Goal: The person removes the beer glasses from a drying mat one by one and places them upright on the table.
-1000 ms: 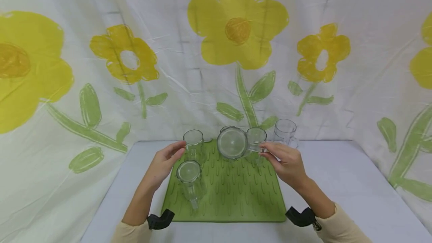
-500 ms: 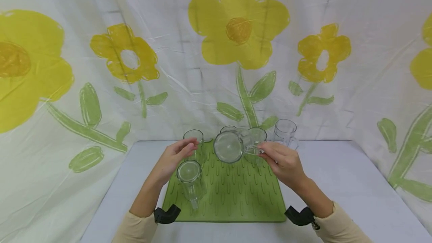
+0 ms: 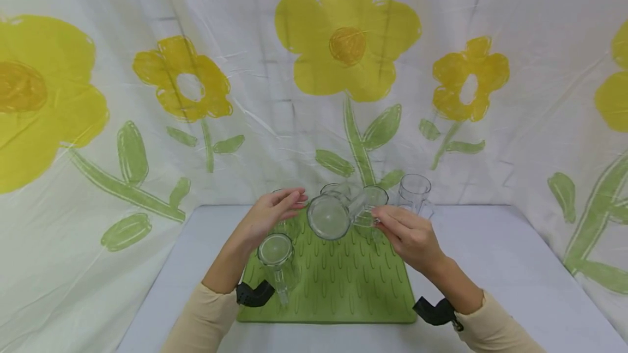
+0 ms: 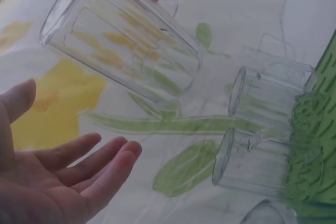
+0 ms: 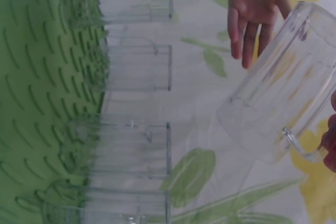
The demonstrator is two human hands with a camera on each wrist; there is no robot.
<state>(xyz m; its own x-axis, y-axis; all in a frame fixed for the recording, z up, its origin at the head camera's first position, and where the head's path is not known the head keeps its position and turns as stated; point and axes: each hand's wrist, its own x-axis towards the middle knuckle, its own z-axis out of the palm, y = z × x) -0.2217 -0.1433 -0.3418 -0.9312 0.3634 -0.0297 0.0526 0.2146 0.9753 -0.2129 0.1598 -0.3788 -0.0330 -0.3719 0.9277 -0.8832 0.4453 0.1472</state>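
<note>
My right hand (image 3: 409, 236) pinches the handle of a clear glass mug (image 3: 328, 217), held tilted above the green ribbed mat (image 3: 343, 293). One round end of this mug faces the head camera. Just left of the mug is my left hand (image 3: 275, 214), its fingers extended; in the left wrist view a gap shows between the left fingers (image 4: 100, 182) and the mug (image 4: 131, 40). Another glass mug (image 3: 276, 252) stands upside down at the mat's front left, its handle toward me.
Along the back stand several upright glass mugs, among them a middle mug (image 3: 375, 196) and a right-hand mug (image 3: 415, 187). My left hand partly hides the back-left one. A white table (image 3: 471, 266) surrounds the mat, with a flowered curtain (image 3: 275, 140) behind.
My left hand has moved right and slightly up, closer to the held mug. In my right hand, the mug has tilted, its round end shifting left and a little down.
</note>
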